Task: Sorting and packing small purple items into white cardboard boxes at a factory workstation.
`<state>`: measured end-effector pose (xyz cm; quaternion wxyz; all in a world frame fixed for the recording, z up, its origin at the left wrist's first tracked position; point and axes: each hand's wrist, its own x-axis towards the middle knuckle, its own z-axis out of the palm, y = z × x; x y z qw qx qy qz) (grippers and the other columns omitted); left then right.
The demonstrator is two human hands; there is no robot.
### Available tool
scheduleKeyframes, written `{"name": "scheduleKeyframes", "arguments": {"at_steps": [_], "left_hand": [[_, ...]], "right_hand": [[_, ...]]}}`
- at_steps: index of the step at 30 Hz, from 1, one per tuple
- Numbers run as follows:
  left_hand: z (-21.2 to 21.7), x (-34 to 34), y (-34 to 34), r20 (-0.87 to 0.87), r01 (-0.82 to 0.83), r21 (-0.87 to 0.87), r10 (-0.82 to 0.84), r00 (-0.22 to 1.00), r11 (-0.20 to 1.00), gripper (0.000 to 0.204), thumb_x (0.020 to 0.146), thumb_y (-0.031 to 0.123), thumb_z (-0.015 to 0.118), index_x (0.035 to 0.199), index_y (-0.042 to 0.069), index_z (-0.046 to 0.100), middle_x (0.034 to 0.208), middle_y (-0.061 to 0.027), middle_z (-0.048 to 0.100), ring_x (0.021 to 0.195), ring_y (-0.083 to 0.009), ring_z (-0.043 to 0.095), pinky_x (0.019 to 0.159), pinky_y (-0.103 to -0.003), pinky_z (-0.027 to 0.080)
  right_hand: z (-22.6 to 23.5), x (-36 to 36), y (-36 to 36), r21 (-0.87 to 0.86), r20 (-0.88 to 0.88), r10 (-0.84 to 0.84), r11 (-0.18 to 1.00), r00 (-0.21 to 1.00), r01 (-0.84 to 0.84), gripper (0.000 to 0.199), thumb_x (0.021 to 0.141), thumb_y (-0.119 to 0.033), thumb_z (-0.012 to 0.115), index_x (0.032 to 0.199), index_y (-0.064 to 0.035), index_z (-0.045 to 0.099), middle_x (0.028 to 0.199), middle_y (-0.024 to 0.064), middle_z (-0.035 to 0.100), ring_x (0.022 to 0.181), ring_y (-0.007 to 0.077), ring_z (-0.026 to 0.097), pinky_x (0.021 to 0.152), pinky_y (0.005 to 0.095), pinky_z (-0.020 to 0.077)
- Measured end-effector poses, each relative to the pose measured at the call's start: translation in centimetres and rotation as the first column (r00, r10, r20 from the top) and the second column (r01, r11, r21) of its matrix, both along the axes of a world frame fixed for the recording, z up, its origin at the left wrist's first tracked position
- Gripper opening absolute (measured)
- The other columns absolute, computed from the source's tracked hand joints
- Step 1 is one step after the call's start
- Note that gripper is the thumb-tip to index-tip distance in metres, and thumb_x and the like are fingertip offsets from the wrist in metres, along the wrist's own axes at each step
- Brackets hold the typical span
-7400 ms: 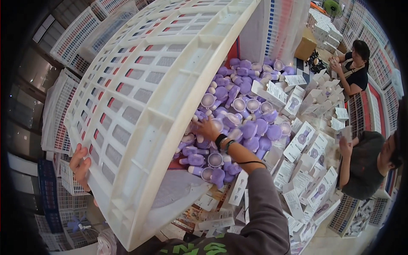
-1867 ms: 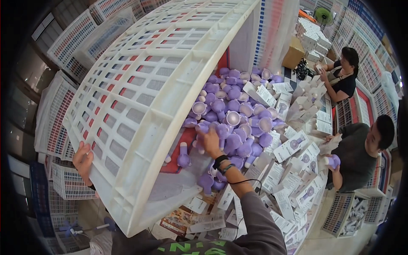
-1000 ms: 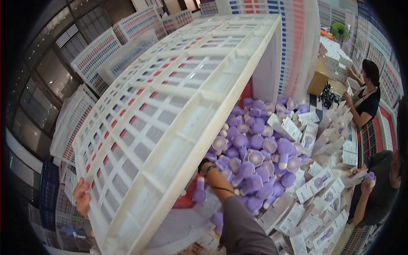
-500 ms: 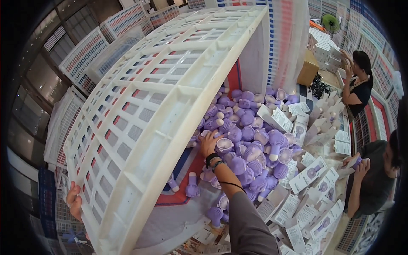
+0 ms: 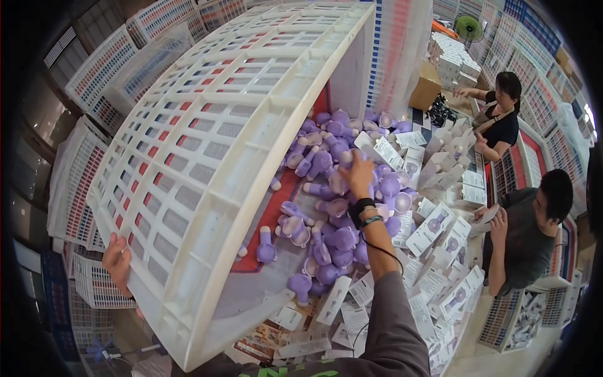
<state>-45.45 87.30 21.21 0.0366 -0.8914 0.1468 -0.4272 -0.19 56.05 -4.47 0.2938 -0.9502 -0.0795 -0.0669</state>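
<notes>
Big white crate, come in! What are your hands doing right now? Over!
Left hand grips tilted white crate at its lower corner. Right hand down among purple fans; grasp unclear. Small white boxes piled alongside, two people sorting there.

Tilted crate (image 5: 207,163) left of fans (image 5: 333,232), boxes (image 5: 433,232) right.

The left hand (image 5: 117,264) sits low at the person's left, fingers curled in a grip, thumb side up. The right arm, grey-sleeved with a dark wristband, stretches forward; the right hand (image 5: 360,176) reaches palm-down, fingers loosely bent.
</notes>
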Motion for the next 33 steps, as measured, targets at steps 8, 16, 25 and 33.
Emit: {"name": "scheduleKeyframes", "arguments": {"at_steps": [8, 16, 25, 33], "left_hand": [[-1.9, -0.6, 2.8, 0.104, 0.000, -0.023, 0.002, 0.995, 1.000, 0.027, 0.093, 0.019, 0.048, 0.107, -0.003, 0.053, 0.110, -0.0225, 0.055, 0.105, -0.0356, 0.056, 0.097, -0.046, 0.044], [0.1, 1.2, -1.9, 0.131, 0.128, -0.133, -0.110, 0.985, 0.983, 0.087, 0.086, 0.069, 0.018, 0.110, -0.008, 0.051, 0.107, -0.0297, 0.054, 0.106, -0.0404, 0.052, 0.099, -0.050, 0.038], [-1.2, -1.6, 0.0, 0.080, 0.058, -0.198, -0.042, 0.996, 0.978, 0.072, 0.090, 0.058, 0.031, 0.120, -0.007, 0.047, 0.117, -0.0307, 0.051, 0.114, -0.0426, 0.049, 0.103, -0.050, 0.034], [-1.7, 1.8, -4.0, 0.280, 0.071, -0.201, -0.012, 0.960, 0.977, 0.094, 0.082, 0.072, 0.009, 0.113, -0.008, 0.048, 0.107, -0.0293, 0.053, 0.110, -0.0400, 0.049, 0.100, -0.055, 0.037]], "right_hand": [[-0.3, 2.2, -8.7, 0.186, -0.068, -0.455, 0.869, 0.888, 0.459, 0.068, 0.065, -0.037, 0.073, 0.124, -0.0181, 0.044, 0.120, 0.0298, 0.040, 0.111, 0.0452, 0.041, 0.088, 0.0534, 0.0406], [-1.8, -5.4, 3.3, -0.326, 0.256, -0.126, 0.922, 0.958, 0.208, 0.072, 0.077, -0.042, 0.059, 0.132, -0.0003, 0.037, 0.132, 0.0326, 0.036, 0.124, 0.0515, 0.032, 0.078, 0.0757, 0.0320], [-15.3, -31.0, 24.9, -0.191, -0.092, 0.804, 0.565, 0.588, -0.802, 0.062, 0.074, -0.036, 0.064, 0.131, -0.0351, 0.042, 0.148, 0.0199, 0.016, 0.129, 0.0470, 0.026, 0.079, 0.0798, 0.0276], [-16.3, -26.5, 21.4, -0.194, -0.166, 0.917, 0.330, 0.363, -0.924, 0.025, 0.091, -0.023, 0.044, 0.111, -0.0249, 0.059, 0.099, 0.0125, 0.058, 0.081, 0.0275, 0.062, 0.066, 0.0372, 0.0495]]}}
